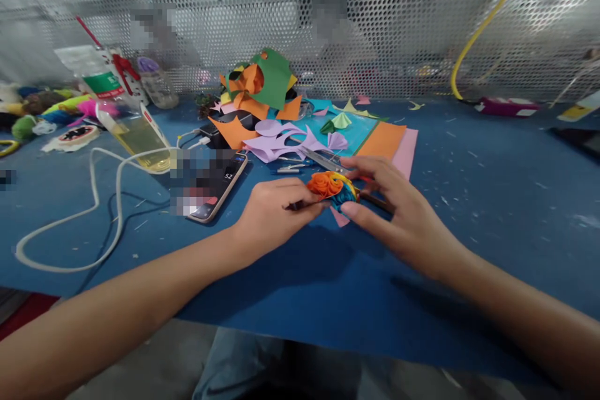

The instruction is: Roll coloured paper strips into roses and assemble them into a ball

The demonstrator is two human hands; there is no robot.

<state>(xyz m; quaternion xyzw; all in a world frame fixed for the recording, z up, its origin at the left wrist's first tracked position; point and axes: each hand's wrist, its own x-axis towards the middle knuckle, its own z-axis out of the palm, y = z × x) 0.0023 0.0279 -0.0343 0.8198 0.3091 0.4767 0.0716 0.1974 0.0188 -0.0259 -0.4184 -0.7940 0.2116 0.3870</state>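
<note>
Above the blue table (pixel 290 287), a small cluster of rolled paper flowers (pixel 327 184) in orange, blue and yellow lies between my hands. My left hand (pixel 276 209) pinches its left side, thumb and fingers pressed together near the orange roll. My right hand (pixel 407 215) curves round the right side, its thumb on the blue part and its fingers behind. A pink scrap of paper (pixel 340 217) shows just under the cluster. Behind it lie scissors (pixel 323 159), their handles partly covered by my right hand.
Cut paper scraps (pixel 276 140) and coloured sheets (pixel 382 140) lie behind my hands. To the left are a phone (pixel 220 187), a white cable (pixel 119 212) and a tilted bottle of yellowish liquid (pixel 145 137). A perforated metal screen (pixel 398 25) stands behind the table.
</note>
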